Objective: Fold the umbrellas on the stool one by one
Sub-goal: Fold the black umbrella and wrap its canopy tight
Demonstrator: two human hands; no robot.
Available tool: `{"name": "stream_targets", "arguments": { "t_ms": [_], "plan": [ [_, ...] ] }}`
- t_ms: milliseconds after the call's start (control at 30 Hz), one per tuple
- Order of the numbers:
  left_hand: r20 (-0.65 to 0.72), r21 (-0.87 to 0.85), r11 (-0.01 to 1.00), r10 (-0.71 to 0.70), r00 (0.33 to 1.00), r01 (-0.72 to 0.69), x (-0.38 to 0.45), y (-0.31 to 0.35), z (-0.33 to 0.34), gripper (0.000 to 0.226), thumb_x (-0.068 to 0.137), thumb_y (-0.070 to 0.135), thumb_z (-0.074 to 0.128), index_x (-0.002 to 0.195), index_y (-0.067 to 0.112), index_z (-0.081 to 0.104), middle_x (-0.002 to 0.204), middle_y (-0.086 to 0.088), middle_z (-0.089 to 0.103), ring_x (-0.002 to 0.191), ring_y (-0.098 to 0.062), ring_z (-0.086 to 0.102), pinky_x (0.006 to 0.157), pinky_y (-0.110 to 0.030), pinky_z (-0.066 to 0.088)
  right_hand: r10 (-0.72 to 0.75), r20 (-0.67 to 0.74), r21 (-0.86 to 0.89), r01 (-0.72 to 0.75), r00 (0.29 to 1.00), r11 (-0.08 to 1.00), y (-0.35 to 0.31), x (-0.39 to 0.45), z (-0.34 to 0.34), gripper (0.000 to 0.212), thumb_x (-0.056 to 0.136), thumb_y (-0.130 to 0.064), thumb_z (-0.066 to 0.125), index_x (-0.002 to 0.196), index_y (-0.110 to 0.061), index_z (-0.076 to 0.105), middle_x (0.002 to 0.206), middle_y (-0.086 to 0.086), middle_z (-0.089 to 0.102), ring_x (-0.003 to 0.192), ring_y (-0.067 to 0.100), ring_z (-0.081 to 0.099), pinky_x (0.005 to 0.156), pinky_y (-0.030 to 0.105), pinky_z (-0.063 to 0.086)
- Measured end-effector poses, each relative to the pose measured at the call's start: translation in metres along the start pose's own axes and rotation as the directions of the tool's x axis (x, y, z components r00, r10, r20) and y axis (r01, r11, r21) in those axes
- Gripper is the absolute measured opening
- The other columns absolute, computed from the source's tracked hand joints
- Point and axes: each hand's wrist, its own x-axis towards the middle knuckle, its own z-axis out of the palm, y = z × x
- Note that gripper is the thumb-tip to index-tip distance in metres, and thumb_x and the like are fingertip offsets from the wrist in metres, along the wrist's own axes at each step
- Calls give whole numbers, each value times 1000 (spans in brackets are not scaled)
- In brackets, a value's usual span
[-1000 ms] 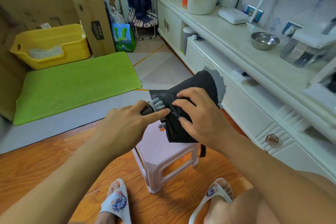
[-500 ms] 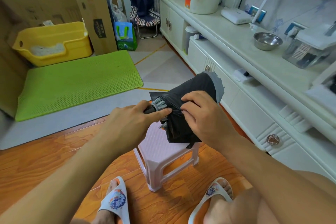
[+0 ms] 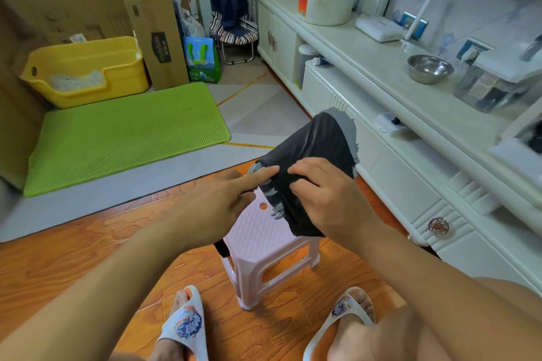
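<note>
Head view: since a second ago my left hand (image 3: pixel 217 202) has straightened its forefinger along the umbrella (image 3: pixel 315 155), which I hold over the stool (image 3: pixel 264 246) at centre. My right hand (image 3: pixel 328 196) now pinches the canopy lower down, gathering pleats, so folding advances. At seven o'clock a black strap dangles; the handle is hidden under my left palm, so I cannot tell its grip.
</note>
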Motion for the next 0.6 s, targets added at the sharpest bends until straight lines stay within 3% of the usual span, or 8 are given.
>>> {"name": "stream_targets", "arguments": {
  "t_ms": [67,133,233,300,367,433,533,600],
  "plan": [
    [-31,-8,1000,-8,999,7,2,-6,0,57,107,36,40,146,70,15,113,13,55,102,-16,54,87,-37,45,41,15,116,-43,999,992,0,0,-3,21,98,-4,56,111,-3,72,121,9,67,119,21,59,104,32,48],
    [-66,20,1000,-11,998,12,3,-12,-4,56,107,36,39,147,69,17,108,12,54,98,-19,54,83,-38,44,293,-51,260,-270,955,927,3,2,-12,24,99,-2,53,115,-8,69,114,4,69,109,14,62,97,25,51],
    [-99,31,999,-12,995,16,2,-18,-14,55,106,35,41,146,67,22,101,15,51,88,-18,50,77,-37,42,785,-64,497,-662,617,561,15,12,-34,17,103,-13,52,114,-18,63,108,-4,65,96,1,59,77,9,50],
    [-109,46,999,3,994,2,-1,-17,-19,54,107,35,42,147,66,24,99,17,49,88,-19,52,78,-37,44,860,143,616,-725,489,310,28,15,-36,15,103,-24,54,115,-21,62,107,-8,65,99,2,60,83,14,53],
    [-98,73,997,23,995,-16,-3,-16,-21,51,107,40,38,147,66,23,99,17,49,89,-20,55,79,-39,47,787,368,652,-741,495,161,33,14,-30,20,102,-40,52,112,-28,65,110,-10,69,108,8,63,99,31,52],
    [-88,85,996,29,996,-21,-3,-15,-22,51,102,45,34,146,68,22,99,16,51,86,-20,55,78,-40,48,701,487,650,-753,521,107,31,10,-21,30,99,-51,52,112,-29,69,112,-10,72,115,12,63,109,43,47],
    [-78,69,998,4,997,2,-2,-15,-21,53,107,39,41,145,70,23,96,19,53,85,-16,52,79,-39,47,638,553,630,-770,535,99,23,5,-15,26,99,-44,59,94,-23,75,102,-9,74,118,19,61,112,50,41],
    [-27,-128,987,-100,995,96,-3,-13,-22,63,105,31,51,142,74,23,87,17,58,77,-16,52,72,-36,46,649,538,620,-774,538,128,24,2,-15,30,98,-39,61,80,-19,73,90,-9,73,115,22,61,112,54,41]
  ]
}}
